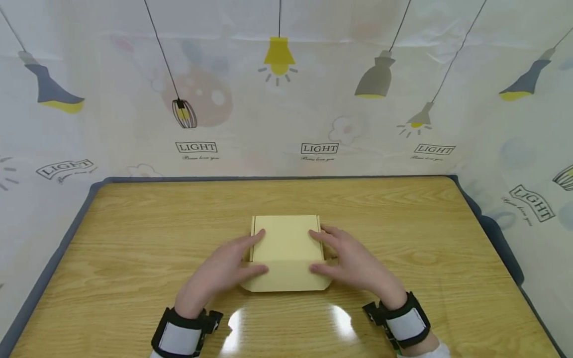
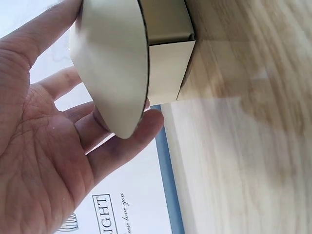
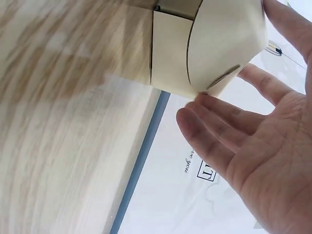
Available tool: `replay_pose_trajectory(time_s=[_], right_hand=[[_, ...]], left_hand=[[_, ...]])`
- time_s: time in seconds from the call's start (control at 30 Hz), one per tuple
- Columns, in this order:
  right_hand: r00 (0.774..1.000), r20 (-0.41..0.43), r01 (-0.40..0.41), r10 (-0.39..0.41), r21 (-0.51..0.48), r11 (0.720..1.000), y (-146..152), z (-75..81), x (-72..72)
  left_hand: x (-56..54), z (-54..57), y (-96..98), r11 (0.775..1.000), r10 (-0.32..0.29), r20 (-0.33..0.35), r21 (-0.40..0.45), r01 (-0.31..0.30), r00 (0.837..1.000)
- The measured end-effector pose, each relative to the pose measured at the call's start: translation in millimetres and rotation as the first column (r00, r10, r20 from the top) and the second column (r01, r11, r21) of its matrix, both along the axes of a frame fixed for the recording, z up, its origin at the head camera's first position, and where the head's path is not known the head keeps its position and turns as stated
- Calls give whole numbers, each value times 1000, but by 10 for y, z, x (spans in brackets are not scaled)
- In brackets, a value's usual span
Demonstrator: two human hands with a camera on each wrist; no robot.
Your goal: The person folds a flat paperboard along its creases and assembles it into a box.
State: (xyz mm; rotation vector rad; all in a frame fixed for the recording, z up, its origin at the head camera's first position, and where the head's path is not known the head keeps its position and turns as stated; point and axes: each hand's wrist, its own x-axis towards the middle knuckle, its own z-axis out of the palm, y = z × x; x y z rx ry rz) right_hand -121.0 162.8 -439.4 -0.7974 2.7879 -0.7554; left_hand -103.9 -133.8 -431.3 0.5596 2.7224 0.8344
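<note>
A cream cardboard box point(image 1: 286, 238) sits on the wooden table in the head view, its lid on top and the front flap point(image 1: 286, 276) extending toward me. Rounded side tabs of the lid stick out in both wrist views; a tab point(image 2: 114, 63) shows at the left and another tab point(image 3: 224, 48) at the right. My left hand point(image 1: 226, 263) holds the lid's left side, thumb on the front flap, index fingertip on the top, other fingers behind the tab. My right hand point(image 1: 353, 256) holds the right side in the same way. The box's inside is hidden.
The wooden table point(image 1: 134, 258) has a grey-blue edge point(image 1: 277, 177) along its back and sides. Behind and beside it hangs a pale curtain point(image 1: 250, 109) printed with lamps and lettering. Black straps point(image 1: 179, 332) are worn on both wrists.
</note>
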Motion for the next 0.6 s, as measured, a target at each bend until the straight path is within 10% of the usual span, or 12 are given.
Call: replay_pose_trajectory(time_s=[0.3,0.6], right_hand=[[991,-58,-119,124,84,989,116,-24,98],[965,-105,-221,239,153,963,147,-56,-29]], left_hand=[[204,12,-68,982,-96,-109,-170,77,989],[84,-51,-91,964,-217,-196,-194,179,956]])
